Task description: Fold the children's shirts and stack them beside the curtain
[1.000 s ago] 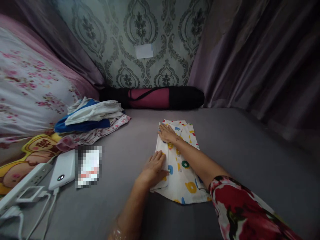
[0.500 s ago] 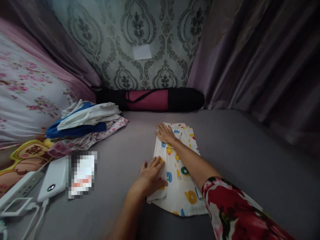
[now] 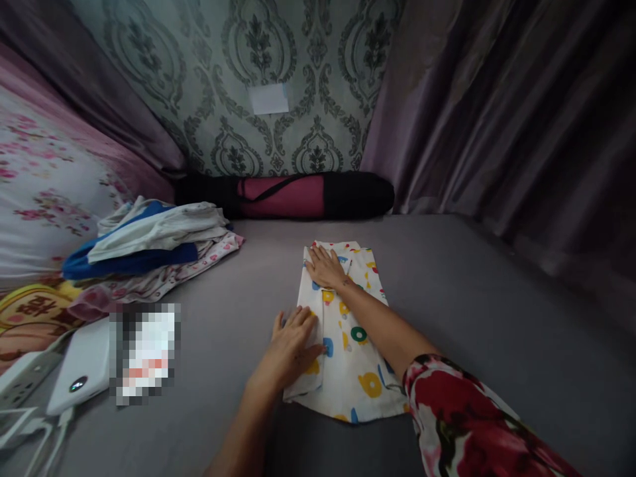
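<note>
Fingers of the left hand (image 3: 288, 344) have fanned out since the earlier frame, the outermost now off the edge of the white printed shirt (image 3: 340, 358); the right hand has barely shifted and the shirt still lies flat. The whole view has swung a bit too. For the work in hand: looks like smoothing, fold lying down without a grip.

Left to right, all relative to the shirt. Far left of it: yellow cushion (image 3: 37, 311), white power strip (image 3: 30, 376), white power bank (image 3: 84, 361) with cable plugged in, heap of clothes (image 3: 159, 232) behind these, pixelated item (image 3: 149, 351) in front of the heap. At its lower left edge: left hand, wide, palm down, on the folded-in side strip (image 3: 309, 295), holding nothing; pressure, can't tell. Shirt itself: on the grey sheet (image 3: 223, 318), in front of the black-and-maroon bag (image 3: 285, 197). At its upper left: right hand (image 3: 325, 267), flat, fingers slightly apart, nothing gripped; its forearm crosses the shirt and hides part of the right side.
</note>
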A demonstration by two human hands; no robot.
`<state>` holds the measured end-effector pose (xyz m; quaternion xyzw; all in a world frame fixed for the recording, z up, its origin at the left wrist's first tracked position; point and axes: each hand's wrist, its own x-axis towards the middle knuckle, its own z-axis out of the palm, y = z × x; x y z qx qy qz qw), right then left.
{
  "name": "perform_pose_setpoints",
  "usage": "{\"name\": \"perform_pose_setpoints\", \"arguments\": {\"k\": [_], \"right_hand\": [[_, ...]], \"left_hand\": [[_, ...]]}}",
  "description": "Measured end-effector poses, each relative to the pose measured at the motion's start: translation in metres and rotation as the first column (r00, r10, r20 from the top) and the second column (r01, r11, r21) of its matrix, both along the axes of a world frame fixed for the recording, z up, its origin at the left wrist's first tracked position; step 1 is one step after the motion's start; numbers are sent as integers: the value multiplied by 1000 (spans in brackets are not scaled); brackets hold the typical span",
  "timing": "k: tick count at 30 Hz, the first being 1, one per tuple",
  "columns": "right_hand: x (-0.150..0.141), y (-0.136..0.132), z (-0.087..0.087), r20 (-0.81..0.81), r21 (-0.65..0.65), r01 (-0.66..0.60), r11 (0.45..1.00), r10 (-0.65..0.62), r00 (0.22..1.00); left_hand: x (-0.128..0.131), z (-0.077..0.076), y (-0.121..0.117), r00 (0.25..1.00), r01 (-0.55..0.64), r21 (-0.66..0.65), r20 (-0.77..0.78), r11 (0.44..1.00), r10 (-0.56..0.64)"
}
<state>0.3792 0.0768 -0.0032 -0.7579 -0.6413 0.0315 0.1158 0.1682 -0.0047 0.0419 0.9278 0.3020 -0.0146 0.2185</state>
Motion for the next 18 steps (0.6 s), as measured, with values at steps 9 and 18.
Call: {"name": "perform_pose_setpoints", "arguments": {"k": [9,18], "right_hand": [[12,2,22,-137,-149,-46,988,26,990],[13,-17,-6,12,8,41,999,-41,999]], "left_hand": [[-2,-6,4,999,2,17,47,1000,-2],[1,3,-2,1000,26,-28,1,999,-26]]}}
